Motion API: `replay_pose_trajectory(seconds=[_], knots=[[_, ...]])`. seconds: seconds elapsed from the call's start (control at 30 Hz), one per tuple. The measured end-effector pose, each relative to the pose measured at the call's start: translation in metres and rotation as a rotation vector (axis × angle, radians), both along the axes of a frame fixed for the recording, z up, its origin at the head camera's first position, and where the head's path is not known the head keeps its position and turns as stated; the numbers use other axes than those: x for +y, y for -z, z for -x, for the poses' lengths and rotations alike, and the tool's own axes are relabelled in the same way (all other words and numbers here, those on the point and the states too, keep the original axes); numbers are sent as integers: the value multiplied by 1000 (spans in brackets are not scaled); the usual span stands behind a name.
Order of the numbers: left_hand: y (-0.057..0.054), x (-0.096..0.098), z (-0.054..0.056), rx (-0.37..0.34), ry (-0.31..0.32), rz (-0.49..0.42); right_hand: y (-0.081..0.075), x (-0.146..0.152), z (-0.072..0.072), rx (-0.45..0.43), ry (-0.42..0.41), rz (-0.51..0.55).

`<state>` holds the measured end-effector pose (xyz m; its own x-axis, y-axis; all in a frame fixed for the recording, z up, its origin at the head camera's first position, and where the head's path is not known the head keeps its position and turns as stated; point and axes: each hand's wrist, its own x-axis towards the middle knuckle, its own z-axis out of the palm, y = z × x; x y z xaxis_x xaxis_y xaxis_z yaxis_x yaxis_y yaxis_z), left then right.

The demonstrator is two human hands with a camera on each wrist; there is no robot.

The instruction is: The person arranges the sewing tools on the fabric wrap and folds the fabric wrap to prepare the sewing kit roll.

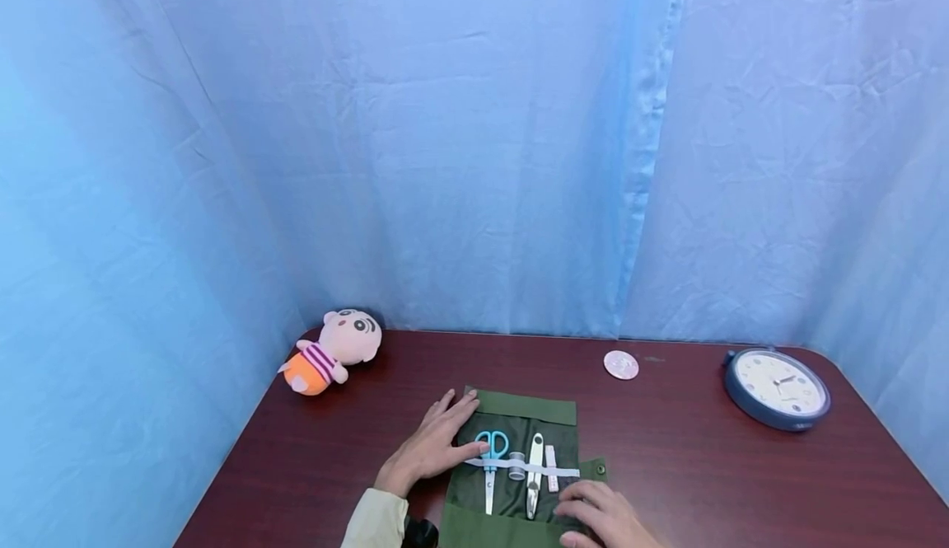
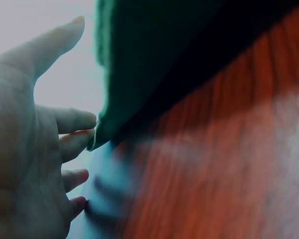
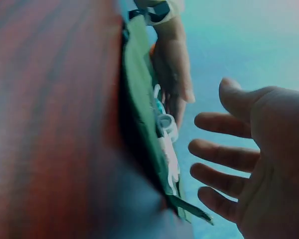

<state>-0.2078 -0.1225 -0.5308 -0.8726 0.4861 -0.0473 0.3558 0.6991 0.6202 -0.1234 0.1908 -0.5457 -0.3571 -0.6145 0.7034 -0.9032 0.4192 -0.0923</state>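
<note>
A green fabric sewing roll (image 1: 526,405) lies unfolded on the table. A white elastic strap (image 1: 569,472) crosses scissors (image 1: 493,446) with light-blue handles, a small pale spool (image 1: 516,467), a silver metal tool (image 1: 534,482) and a narrow whitish-pink strip (image 1: 552,470). My left hand (image 1: 433,447) is spread at the roll's left edge, thumb reaching over the scissors' handles. In the left wrist view, fingertips meet the green cloth's edge (image 2: 107,99). My right hand (image 1: 602,515) hovers by the lower right edge, fingers loosely bent and holding nothing. A snap tab (image 1: 595,469) sticks out just above it.
A plush doll (image 1: 329,353) lies at the table's back left. Toward the back right are a round pinkish disc (image 1: 621,365) and a blue-rimmed clock (image 1: 777,388). Blue curtains (image 1: 474,144) hang around the dark red-brown table (image 1: 689,441).
</note>
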Motion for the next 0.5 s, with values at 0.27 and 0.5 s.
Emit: replay_pose_trajectory(seconds=[0.27, 0.5], knots=[[1, 0, -1, -22, -10, 7, 25, 4, 1, 144, -131, 4], [2, 1, 0, -32, -17, 16, 41, 18, -11, 182, -14, -105]])
